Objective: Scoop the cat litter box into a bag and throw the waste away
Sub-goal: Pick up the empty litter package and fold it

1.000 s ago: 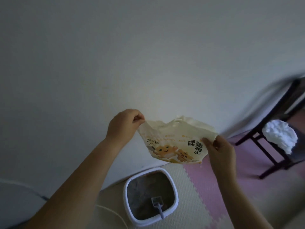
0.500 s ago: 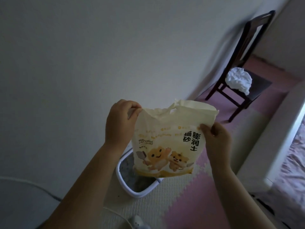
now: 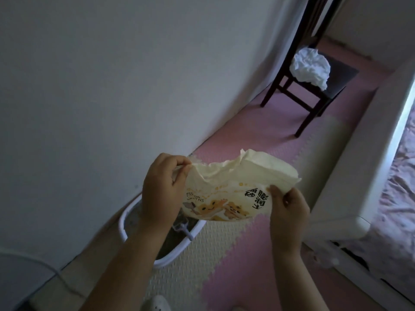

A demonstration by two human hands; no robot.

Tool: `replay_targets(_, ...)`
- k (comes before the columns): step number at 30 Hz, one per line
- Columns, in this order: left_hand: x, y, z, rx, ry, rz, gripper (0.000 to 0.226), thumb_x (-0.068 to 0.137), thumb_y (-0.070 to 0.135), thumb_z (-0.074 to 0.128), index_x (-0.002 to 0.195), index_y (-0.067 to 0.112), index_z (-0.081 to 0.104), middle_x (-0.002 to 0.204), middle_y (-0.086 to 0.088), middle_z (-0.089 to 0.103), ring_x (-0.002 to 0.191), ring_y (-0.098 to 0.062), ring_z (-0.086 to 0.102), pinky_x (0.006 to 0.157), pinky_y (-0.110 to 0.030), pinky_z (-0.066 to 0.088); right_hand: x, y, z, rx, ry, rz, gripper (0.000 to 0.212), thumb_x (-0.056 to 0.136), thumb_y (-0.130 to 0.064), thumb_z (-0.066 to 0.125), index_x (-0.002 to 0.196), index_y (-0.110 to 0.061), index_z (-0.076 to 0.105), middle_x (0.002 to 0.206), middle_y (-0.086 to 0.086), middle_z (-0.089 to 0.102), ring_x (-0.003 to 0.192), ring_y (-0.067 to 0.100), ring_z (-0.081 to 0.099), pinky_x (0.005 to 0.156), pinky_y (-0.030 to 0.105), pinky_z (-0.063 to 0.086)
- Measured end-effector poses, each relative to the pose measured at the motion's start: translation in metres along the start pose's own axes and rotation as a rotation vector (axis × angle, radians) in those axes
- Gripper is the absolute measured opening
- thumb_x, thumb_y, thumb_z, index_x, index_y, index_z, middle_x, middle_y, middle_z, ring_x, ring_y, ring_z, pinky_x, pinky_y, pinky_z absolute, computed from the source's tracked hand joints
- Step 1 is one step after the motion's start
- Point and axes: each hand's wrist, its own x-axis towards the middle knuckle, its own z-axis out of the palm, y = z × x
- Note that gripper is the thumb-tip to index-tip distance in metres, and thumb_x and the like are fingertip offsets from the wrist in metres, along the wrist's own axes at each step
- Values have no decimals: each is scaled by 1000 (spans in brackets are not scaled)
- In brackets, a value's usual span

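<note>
Pink and cream foam floor mat (image 3: pixel 235 243), white litter box (image 3: pixel 173 258) on it, dark chair (image 3: pixel 341 75) beyond

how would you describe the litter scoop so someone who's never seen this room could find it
At the foot of the pale wall, on the foam mat, sits a white-rimmed litter box. The scoop lies on the grey litter inside, under the yellow bag: a small pale tool with a short handle.

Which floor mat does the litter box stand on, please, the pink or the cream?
The cream mat: the litter box sits on it, while pink mats lie toward the chair.
</note>
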Motion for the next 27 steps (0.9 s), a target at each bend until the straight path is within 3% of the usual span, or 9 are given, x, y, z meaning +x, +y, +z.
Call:
replay_targets(5,-32,-63,101,-104,-51,-11,7,91,17,59,94,12,63,91,7,55,87,6,53,73,-4,41,11,116,17,-4,173,27,15,91,-22,62,82,-9,63,73,-2,63,65,5,56,56,19,41)
replay_targets(10,-60,-123,199,-198,-25,10,4,92,18,59,94,22,59,93,4,57,86,-2,54,76,-9,44,24,224,45,-28,373,-21,21,92,-25,60,76,-13,53,65,-10,50,58,3,46,52,16,34)
replay_targets(14,-80,-176,270,-170,-51,60,2,92,19,59,92,21,58,92,6,56,81,2,51,75,-11,44,40,308,72,-10,429,-70,24,91,-22,58,73,-10,49,64,-2,46,57,9,40,54,25,32)
replay_targets(17,-94,-223,308,-141,-92,52,2,92,20,59,91,20,60,94,5,58,82,0,53,74,-16,46,41,367,83,-23,417,-66,23,92,-20,57,75,-6,51,68,9,50,61,17,44,53,27,32)
replay_targets(20,-111,-259,326,-61,-167,40,4,92,21,59,90,17,62,94,2,60,86,-10,57,76,-24,48,34,404,83,-68,284,-41,23,90,-17,59,73,-2,53,63,5,50,55,14,40,50,28,30)
replay_targets(23,-118,-264,323,72,-287,-5,8,92,20,59,94,15,65,94,2,61,85,-12,57,71,-24,47,27,410,74,-152,188,69,22,87,-17,62,72,-1,57,63,8,55,54,15,43,50,27,31)
replay_targets(27,-122,-261,319,140,-258,-45,9,93,19,56,95,14,64,97,2,62,85,-14,58,64,-22,44,15,402,70,-216,126,56,28,86,-20,66,64,-9,52,57,1,51,52,14,42,49,28,30)
